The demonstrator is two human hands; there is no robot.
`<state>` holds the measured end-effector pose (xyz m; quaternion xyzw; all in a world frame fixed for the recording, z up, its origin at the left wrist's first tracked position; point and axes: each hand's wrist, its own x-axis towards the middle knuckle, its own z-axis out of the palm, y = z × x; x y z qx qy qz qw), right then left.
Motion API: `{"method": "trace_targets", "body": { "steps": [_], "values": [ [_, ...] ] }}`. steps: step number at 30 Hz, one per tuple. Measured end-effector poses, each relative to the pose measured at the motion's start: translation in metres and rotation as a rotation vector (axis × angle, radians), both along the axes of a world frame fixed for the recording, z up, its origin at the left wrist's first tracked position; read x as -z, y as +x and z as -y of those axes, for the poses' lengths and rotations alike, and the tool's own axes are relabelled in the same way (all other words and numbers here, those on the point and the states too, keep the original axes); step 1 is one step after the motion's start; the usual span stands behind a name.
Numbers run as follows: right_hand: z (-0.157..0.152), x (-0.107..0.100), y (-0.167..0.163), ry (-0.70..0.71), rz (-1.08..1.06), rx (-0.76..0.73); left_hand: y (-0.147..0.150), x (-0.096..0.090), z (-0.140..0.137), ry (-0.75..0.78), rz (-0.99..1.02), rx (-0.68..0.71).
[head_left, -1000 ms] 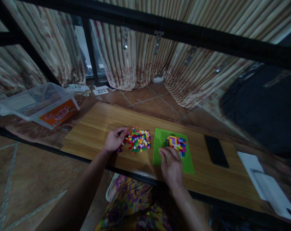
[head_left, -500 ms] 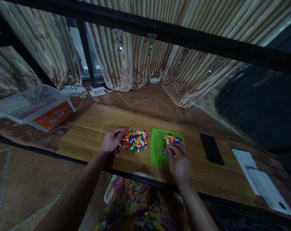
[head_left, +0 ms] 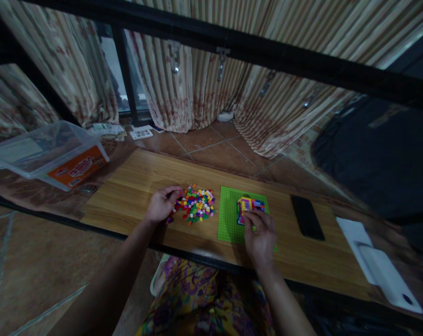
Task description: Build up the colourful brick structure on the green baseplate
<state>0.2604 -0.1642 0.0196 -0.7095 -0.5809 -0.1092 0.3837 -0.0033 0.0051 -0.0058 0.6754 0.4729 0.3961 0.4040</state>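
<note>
On a green studded baseplate [head_left: 228, 212] stands a small, low structure of multicoloured building bricks [head_left: 246, 204]. My right hand [head_left: 262, 238] is over its near side, thumb and fingers pinched together against the bricks. Whatever lies between those fingertips is hidden. To the left, a loose pile of tiny coloured building bricks [head_left: 197, 204] is spread on the wooden tabletop [head_left: 127, 186]. My left hand [head_left: 161, 205] rests at the pile's left edge, its thumb and index finger closed near the bricks. Anything in that pinch is too small to make out.
A black phone [head_left: 307, 217] lies right of the baseplate. Farther right is a white flat object [head_left: 388, 273] with a dark oval hole. At the left stands a clear plastic box [head_left: 53, 149] with an orange label. Striped curtains [head_left: 211, 88] hang behind a dark bar.
Both hands stay at nearly the same spots. The right fingers have shifted very slightly at the brick structure, and the whole view has moved a little.
</note>
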Motion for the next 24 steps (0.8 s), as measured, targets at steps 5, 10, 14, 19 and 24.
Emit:
{"method": "trace_targets", "body": {
  "steps": [5,10,14,19,24],
  "values": [
    [0.002,0.003,-0.002,0.028,0.003,-0.006,0.0,0.001,0.0,-0.013,0.008,0.002],
    [0.002,0.009,-0.002,-0.007,0.009,-0.005,0.001,0.0,0.0,-0.014,0.01,0.0],
    [0.002,0.012,-0.001,-0.008,0.009,-0.013,0.002,-0.001,0.001,-0.013,0.017,0.003],
    [0.001,0.007,0.0,-0.03,0.011,-0.029,0.001,0.0,0.0,0.011,-0.021,-0.006],
    [0.003,0.0,-0.004,-0.062,-0.012,0.002,0.001,0.0,0.0,0.022,-0.037,0.002]
  ]
}}
